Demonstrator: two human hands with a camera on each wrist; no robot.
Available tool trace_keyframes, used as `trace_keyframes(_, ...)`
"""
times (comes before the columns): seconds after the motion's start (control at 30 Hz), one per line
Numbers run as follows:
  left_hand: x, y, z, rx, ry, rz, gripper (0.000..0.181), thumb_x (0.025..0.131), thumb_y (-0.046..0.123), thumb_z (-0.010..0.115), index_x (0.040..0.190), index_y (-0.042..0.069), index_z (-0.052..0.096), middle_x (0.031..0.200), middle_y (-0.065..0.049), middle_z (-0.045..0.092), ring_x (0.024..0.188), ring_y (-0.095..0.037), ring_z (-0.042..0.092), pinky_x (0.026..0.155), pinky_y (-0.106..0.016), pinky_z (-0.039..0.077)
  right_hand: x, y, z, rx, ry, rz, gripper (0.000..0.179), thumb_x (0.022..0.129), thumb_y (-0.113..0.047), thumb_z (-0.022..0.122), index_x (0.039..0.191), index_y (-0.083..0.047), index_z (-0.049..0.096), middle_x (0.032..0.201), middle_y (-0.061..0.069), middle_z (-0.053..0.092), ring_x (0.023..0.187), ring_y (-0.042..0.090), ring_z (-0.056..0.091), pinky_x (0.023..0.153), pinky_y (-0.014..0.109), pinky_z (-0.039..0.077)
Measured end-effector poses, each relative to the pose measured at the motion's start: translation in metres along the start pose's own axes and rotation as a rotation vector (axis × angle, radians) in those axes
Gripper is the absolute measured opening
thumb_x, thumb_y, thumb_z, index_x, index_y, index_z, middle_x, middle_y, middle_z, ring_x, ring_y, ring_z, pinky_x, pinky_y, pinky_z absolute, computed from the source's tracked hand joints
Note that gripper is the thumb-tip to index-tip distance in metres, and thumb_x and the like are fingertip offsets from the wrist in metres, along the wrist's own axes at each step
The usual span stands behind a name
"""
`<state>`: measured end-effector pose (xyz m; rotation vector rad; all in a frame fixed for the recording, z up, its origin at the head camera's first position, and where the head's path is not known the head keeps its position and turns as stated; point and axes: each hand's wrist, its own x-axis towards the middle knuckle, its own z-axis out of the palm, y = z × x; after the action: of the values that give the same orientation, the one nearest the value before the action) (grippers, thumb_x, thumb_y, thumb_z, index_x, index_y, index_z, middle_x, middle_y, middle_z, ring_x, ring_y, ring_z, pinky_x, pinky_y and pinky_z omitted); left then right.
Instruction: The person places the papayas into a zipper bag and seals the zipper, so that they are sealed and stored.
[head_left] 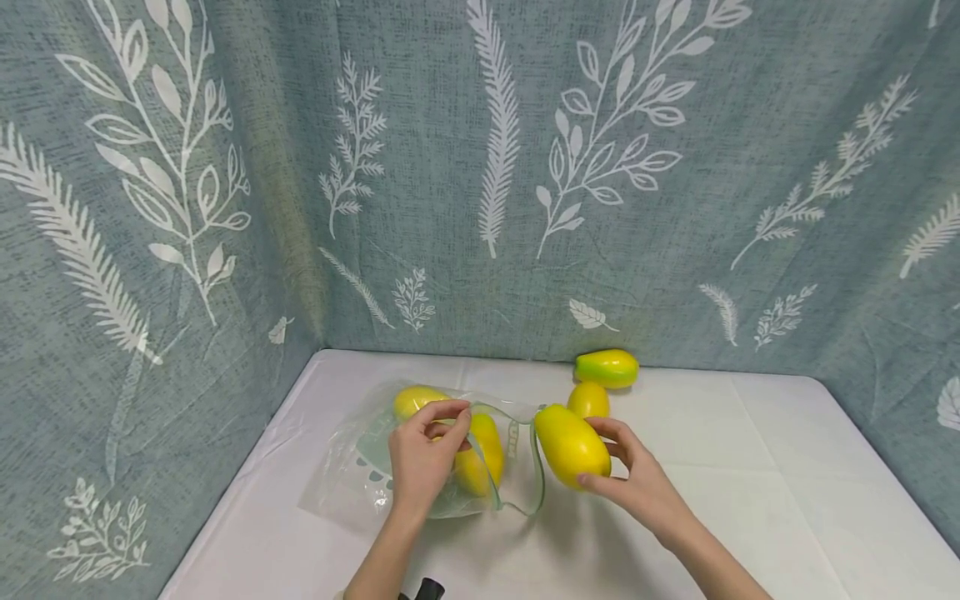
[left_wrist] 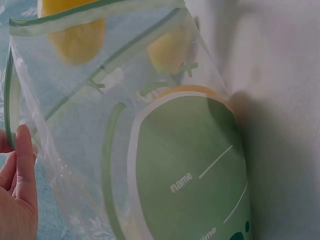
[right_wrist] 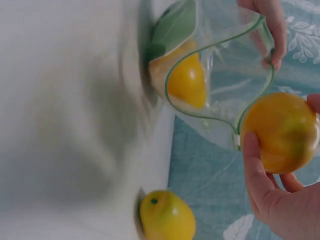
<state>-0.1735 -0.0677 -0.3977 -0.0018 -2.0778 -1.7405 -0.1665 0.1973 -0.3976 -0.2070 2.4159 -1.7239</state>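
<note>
"Fruit (head_left: 572,447): how do the fingers have it?"

"By one rounded end. The right hand (head_left: 637,475) spreads thumb and fingers wide round it, holding it off the table, beside the bag's mouth."

"Heavy?"

"Light, I'd guess; the fingertips seem to carry it alone. It looks stiff, smooth and glossy, likelier to slip than to squash or bruise. That end, thumb opposite fingers, seems the right hold."

"And the left hand (head_left: 423,454)?"

"Its thumb and fingers pinch the bag's green rim (head_left: 538,467). I can't tell whether the fruit touches it."

"How will the bag (head_left: 345,487) behave?"

"It's clear, thin and floppy; it could sag or crease. The rim looks the firmest place to take it."

"Further out?"

"A nearer fruit (head_left: 491,446) and a farther fruit (head_left: 416,402) lie inside the bag. A small fruit (head_left: 588,402) and a green-tipped fruit (head_left: 611,369) lie on the table (head_left: 750,500), towards the curtain (head_left: 450,167)."
</note>
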Motion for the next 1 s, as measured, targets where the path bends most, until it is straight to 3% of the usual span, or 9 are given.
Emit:
trace_keyframes(0.1, 0.000, 0.000, -0.001, -0.012, 0.001, -0.001, 0.009, 0.086, 0.008, 0.073, 0.095, 0.007, 0.075, 0.087, -0.014, 0.073, 0.053, -0.014, 0.066, 0.044, -0.025, 0.050, -0.001, -0.002, 0.004, 0.026, -0.014, -0.007, 0.067, 0.081, -0.019, 0.077, 0.140, -0.013, 0.044, 0.145, 0.009, 0.043, 0.128, 0.032, 0.043, 0.091, 0.038, 0.051)
trace_keyframes(0.37, 0.001, 0.000, -0.002, -0.002, 0.015, 0.004, 0.009, 0.086, 0.009, 0.074, 0.094, 0.009, 0.076, 0.084, -0.010, 0.073, 0.053, -0.014, 0.066, 0.046, -0.029, 0.053, -0.002, -0.005, 0.013, 0.054, -0.049, -0.014, 0.066, 0.081, -0.018, 0.077, 0.139, -0.012, 0.046, 0.142, 0.010, 0.046, 0.125, 0.032, 0.045, 0.090, 0.039, 0.052)
trace_keyframes(0.8, 0.001, 0.003, -0.005, -0.012, 0.024, 0.008, 0.009, 0.085, 0.009, 0.074, 0.094, 0.010, 0.076, 0.084, -0.007, 0.074, 0.053, -0.014, 0.066, 0.045, -0.027, 0.052, 0.001, -0.009, 0.025, 0.098, -0.159, -0.065, 0.065, 0.086, -0.022, 0.075, 0.143, -0.011, 0.046, 0.144, 0.013, 0.046, 0.135, 0.035, 0.039, 0.094, 0.040, 0.051)
trace_keyframes(1.0, 0.003, 0.008, -0.007, -0.012, 0.028, 0.016, 0.010, 0.086, 0.009, 0.074, 0.095, 0.007, 0.076, 0.083, -0.009, 0.073, 0.054, -0.014, 0.066, 0.044, -0.025, 0.049, 0.009, -0.015, 0.037, 0.082, -0.153, -0.074, 0.057, 0.087, -0.027, 0.074, 0.139, -0.016, 0.053, 0.140, 0.008, 0.052, 0.129, 0.031, 0.046, 0.094, 0.040, 0.050)
